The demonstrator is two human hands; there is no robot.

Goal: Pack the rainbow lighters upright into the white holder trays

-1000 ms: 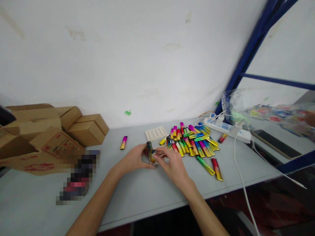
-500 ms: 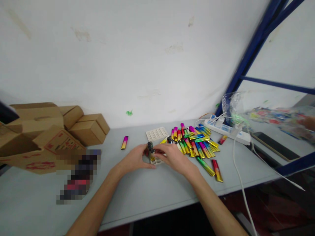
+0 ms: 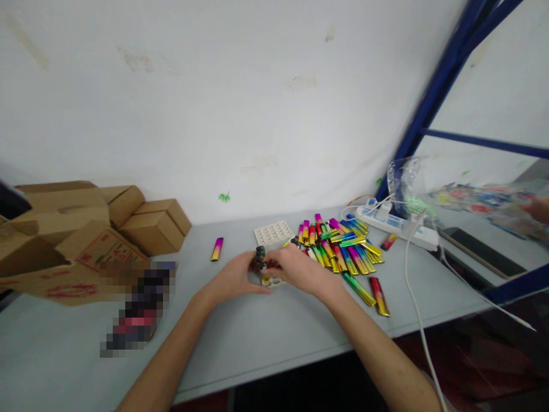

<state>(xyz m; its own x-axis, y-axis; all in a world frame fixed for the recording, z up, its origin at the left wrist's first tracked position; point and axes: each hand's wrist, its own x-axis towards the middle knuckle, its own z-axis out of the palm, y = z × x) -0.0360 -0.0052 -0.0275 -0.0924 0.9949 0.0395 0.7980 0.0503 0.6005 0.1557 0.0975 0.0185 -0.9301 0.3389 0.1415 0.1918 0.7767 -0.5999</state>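
My left hand [image 3: 234, 279] is curved around the left side of a white tray with holes [image 3: 268, 281], its thumb along the near edge and its fingertips hidden. Black-topped lighters [image 3: 260, 254] stand in a row at the tray's left side, beside those fingers. My right hand [image 3: 298, 268] reaches in from the right with thumb and fingers pinched on a lighter with a gold-coloured lower part [image 3: 265, 273]. Another dark lighter top [image 3: 295, 241] shows behind my right hand. A second white tray with holes [image 3: 273, 233] lies behind both hands.
Shiny multicoloured lighter sleeves [image 3: 338, 246] are heaped to the right. A pink-yellow sleeve [image 3: 217, 249] lies alone at left. Cardboard boxes [image 3: 158, 226] stand far left. A power strip [image 3: 398, 227], white cable [image 3: 409, 286] and phone [image 3: 482, 252] lie right. Another person's hand [image 3: 539, 209] is at the right edge.
My right hand has shifted slightly left and its fingers have closed in toward the lighters. My left hand stays about where it was. The plastic bag at right moved slightly.
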